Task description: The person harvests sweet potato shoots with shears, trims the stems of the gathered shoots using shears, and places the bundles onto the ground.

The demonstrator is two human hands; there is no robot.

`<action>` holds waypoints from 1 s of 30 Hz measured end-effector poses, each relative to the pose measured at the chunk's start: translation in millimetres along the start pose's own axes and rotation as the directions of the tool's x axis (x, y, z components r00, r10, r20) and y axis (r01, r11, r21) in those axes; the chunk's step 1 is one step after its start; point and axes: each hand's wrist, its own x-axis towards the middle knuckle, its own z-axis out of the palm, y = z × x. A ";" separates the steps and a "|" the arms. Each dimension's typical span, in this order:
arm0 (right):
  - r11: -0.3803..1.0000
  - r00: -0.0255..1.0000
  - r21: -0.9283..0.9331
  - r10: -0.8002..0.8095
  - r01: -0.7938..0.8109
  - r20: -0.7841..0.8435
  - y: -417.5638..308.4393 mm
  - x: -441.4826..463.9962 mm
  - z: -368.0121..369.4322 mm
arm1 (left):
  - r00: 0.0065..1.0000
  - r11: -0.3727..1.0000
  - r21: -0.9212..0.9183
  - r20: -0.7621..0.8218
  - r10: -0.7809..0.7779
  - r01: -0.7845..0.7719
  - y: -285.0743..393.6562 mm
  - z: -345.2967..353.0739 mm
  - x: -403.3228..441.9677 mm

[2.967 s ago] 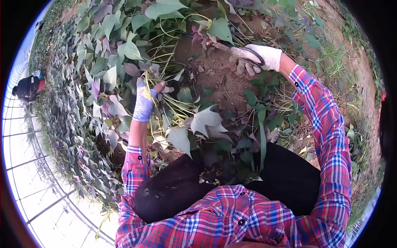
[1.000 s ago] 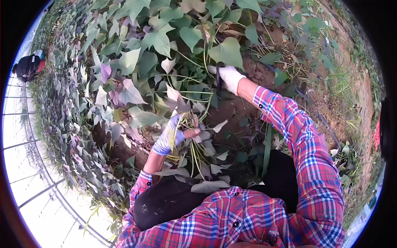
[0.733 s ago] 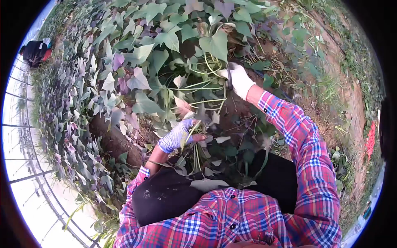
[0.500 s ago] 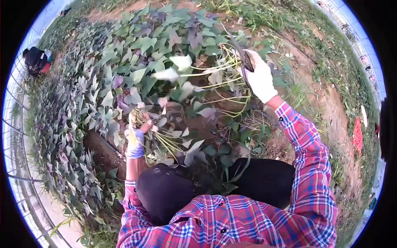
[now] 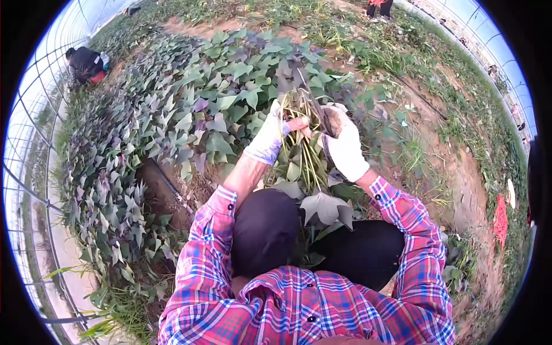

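In front of my knees my left hand [image 5: 276,133], in a pale glove with bare thumb, is closed round a bundle of leafy vine stems [image 5: 310,158]. The cut ends point up and the leaves hang down. My right hand [image 5: 343,138], in a white glove, is closed on dark-handled scissors [image 5: 325,129] at the right side of the bundle. Their blade points up and slightly left. Purple-green vine leaves [image 5: 224,102] grow beyond my hands. Part of my right fingers is hidden behind the scissors and stems.
A crouching person [image 5: 86,64] in dark clothes is at the upper left. Another person's legs [image 5: 379,8] show at the top. A thin black hose [image 5: 168,183] lies on soil to the left. Red netting [image 5: 500,221] lies at the right edge, and wire framework [image 5: 43,132] stands at the far left.
My hands have come together before my knees. The stems that stretched from my right hand are now in the bundle at my left hand. The view has tilted up, showing more field.
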 end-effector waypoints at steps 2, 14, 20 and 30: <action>0.998 0.998 0.040 0.042 -0.044 0.039 1.1 -2.7 1.0 | 1.000 1.000 0.029 0.016 -0.010 0.009 3.1 -5.7 -4.5; 0.980 0.987 0.148 0.115 -0.131 0.109 -12.8 8.2 15.9 | 0.976 0.936 0.283 0.009 0.216 -0.209 38.6 -15.6 -32.6; 0.992 0.988 0.115 0.043 -0.060 0.146 -59.7 4.6 15.5 | 0.984 0.983 0.064 -0.045 0.174 -0.171 58.8 0.9 -36.2; 0.984 1.000 0.174 -0.024 0.026 -0.017 -103.9 -22.7 0.9 | 0.928 0.975 -0.103 0.301 0.221 -0.199 70.4 34.2 -37.1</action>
